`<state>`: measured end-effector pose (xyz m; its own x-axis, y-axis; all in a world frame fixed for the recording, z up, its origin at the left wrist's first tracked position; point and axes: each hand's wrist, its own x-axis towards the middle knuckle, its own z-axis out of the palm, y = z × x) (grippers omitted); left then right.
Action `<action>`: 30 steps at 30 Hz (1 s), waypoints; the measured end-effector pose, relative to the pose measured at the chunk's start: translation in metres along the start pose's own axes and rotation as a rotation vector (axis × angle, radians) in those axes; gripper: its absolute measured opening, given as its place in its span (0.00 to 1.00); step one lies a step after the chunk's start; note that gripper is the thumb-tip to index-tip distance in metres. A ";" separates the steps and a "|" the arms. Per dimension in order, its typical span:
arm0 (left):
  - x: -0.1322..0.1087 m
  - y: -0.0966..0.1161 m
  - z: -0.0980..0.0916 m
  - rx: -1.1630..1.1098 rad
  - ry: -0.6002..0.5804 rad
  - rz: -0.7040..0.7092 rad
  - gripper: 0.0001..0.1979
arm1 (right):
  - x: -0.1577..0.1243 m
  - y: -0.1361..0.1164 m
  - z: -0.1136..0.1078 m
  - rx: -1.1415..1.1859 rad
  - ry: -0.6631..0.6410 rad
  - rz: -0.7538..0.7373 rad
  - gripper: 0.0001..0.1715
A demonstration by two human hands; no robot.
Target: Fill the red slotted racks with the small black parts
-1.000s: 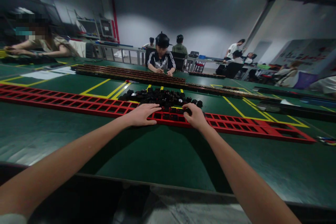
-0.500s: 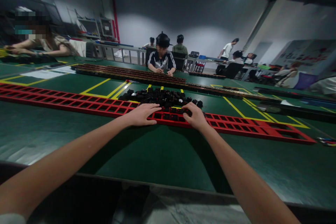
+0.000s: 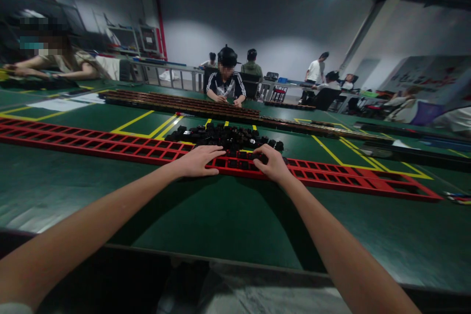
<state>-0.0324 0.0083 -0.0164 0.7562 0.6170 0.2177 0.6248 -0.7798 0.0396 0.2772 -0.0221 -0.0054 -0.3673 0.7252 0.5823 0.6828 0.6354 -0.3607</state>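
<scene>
A long red frame [image 3: 91, 143] with two rows of rectangular openings lies across the green table in front of me. My left hand [image 3: 198, 161] rests on it with fingers stretched out and apart, holding nothing. Small black blocks [image 3: 243, 164] sit in several openings between my hands. My right hand [image 3: 273, 163] is curled over the frame, thumb and fingertips pinched around a small black block in the far row; the fingers partly cover it. Just beyond the frame is a loose pile of black parts [image 3: 231, 133].
Long brown-black rails [image 3: 176, 103] lie farther back, and dark bars [image 3: 415, 154] at the right. Yellow tape lines [image 3: 327, 149] mark the green table [image 3: 235, 216]. White papers [image 3: 59, 104] lie at left. A person [image 3: 226, 78] sits opposite; another sits at far left.
Both hands stay in nearly the same place on the red frame. The right fingertips have shifted slightly. In the background, a standing person in white has turned and moved a little left.
</scene>
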 end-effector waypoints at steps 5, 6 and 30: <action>0.000 -0.001 0.001 0.002 0.011 0.005 0.36 | 0.000 0.000 0.000 0.005 -0.026 0.012 0.07; 0.000 -0.001 0.001 0.003 0.013 0.006 0.36 | 0.000 0.000 0.000 0.007 -0.030 0.015 0.07; 0.000 0.001 0.000 -0.002 0.010 0.004 0.36 | 0.000 -0.005 0.000 -0.104 -0.176 0.084 0.15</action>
<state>-0.0317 0.0079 -0.0167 0.7569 0.6126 0.2277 0.6212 -0.7826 0.0402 0.2736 -0.0259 -0.0037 -0.4042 0.8156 0.4141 0.7741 0.5462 -0.3202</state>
